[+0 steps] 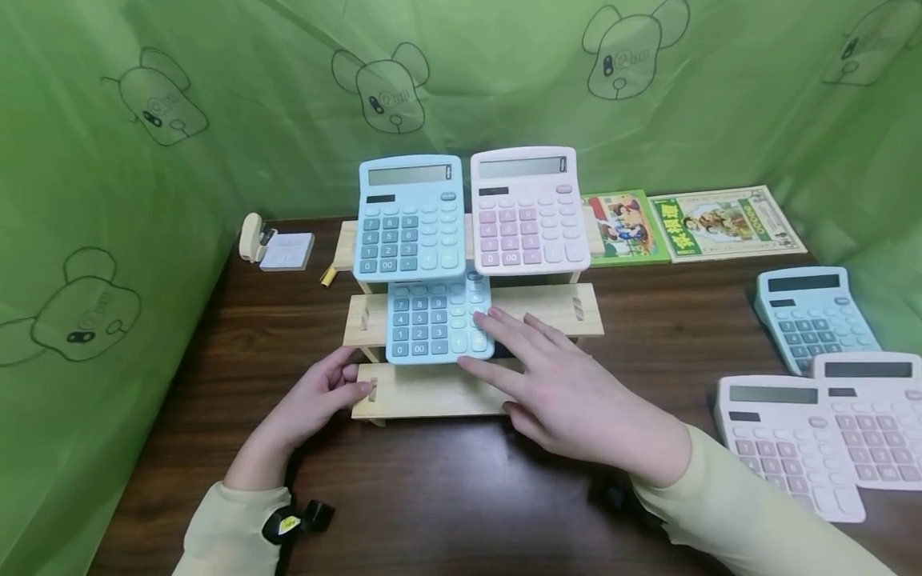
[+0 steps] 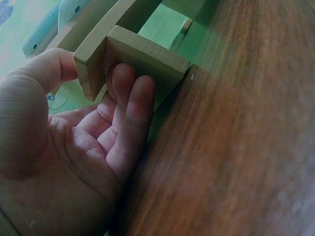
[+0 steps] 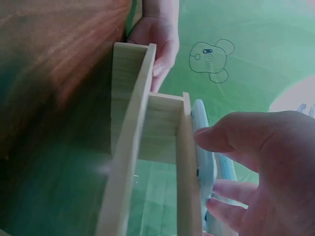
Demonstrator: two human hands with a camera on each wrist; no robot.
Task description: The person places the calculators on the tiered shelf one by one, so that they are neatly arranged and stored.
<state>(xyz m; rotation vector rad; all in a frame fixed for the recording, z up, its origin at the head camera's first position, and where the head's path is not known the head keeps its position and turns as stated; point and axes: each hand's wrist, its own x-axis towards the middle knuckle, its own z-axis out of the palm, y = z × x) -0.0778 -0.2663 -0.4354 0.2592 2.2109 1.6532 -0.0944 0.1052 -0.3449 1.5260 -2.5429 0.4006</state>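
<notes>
My left hand pinches the wooden stand's end, presumably steadying it; my right hand, fingers loosely spread, touches the blue calculator beneath its fingertips, propped on the middle step.

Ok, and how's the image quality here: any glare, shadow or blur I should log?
Head: mostly clear, with a pale sheen on the wooden tabletop; left wrist: dim overall, the left hand partly in shadow, and the wooden tabletop's grain soft at lower right; right wrist: hazy, with a pale, washed-out patch at the right edge and the wooden step shelf softening towards the bottom.
</notes>
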